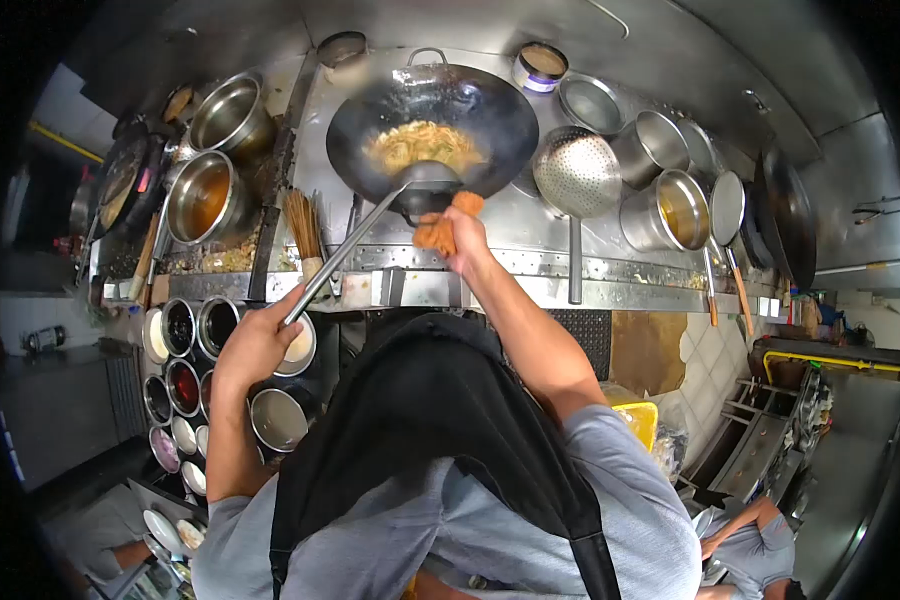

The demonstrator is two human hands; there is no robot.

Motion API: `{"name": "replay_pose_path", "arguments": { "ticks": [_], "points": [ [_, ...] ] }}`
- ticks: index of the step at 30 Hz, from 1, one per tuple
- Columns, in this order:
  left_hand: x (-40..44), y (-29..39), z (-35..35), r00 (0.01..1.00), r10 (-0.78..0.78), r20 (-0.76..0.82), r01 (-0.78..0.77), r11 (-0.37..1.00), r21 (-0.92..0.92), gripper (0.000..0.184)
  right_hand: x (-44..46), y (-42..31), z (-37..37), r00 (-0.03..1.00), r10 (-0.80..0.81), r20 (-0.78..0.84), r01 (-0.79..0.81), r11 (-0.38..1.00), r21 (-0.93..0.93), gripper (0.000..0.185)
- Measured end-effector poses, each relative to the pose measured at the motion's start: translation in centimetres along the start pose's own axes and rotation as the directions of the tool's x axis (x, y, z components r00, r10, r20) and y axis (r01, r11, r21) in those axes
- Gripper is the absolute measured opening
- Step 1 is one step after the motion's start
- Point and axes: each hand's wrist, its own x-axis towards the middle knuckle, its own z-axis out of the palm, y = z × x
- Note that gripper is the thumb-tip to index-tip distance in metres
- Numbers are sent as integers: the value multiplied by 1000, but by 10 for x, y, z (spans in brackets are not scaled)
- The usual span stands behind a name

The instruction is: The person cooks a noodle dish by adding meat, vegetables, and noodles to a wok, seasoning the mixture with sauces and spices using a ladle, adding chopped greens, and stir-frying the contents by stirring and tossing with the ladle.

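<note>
My left hand (258, 345) is closed round the handle of a long metal ladle (365, 237). The ladle's dark bowl, seen from its back, hangs at the near rim of a large black wok (507, 125). Cooked food in yellow and brown strips, perhaps noodles (420, 145), lies in the wok, with what looks like steam above. My right hand (467, 232) grips an orange cloth (436, 236) at the wok's near edge. The part of the wok under the cloth is hidden.
Right of the wok lie a perforated strainer (577, 170) and metal pots (667, 213). A bamboo brush (302, 225) and a pot of brown liquid (206, 198) stand left. Several seasoning containers (280, 418) sit below my left hand. Another person (750, 545) is at lower right.
</note>
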Motion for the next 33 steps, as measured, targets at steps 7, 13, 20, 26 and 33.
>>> {"name": "replay_pose_path", "arguments": {
  "ticks": [7, 13, 20, 26, 33],
  "points": [
    [59, -16, 82, 929, 171, -327, -168, 985, 39, 61, -34, 95, -83, 940, -259, 221, 331, 850, -410, 37],
    [32, -2, 38, 970, 150, -192, -159, 987, -28, 56, -40, 9, -16, 1000, 2, -31, -2, 1000, -3, 29],
    [79, 1, 11, 980, 136, -148, -163, 968, -189, 53, 33, -9, -10, 1000, 19, -15, -19, 1000, 2, 25],
    [194, -5, 69, 932, 22, -361, -114, 965, -236, 57, 83, -4, -22, 999, 30, 29, -28, 998, -49, 30],
    [129, 25, 89, 995, -101, 15, 80, 677, -732, 60, 96, -4, -28, 999, 52, 9, -50, 995, -89, 33]
  ]
}}
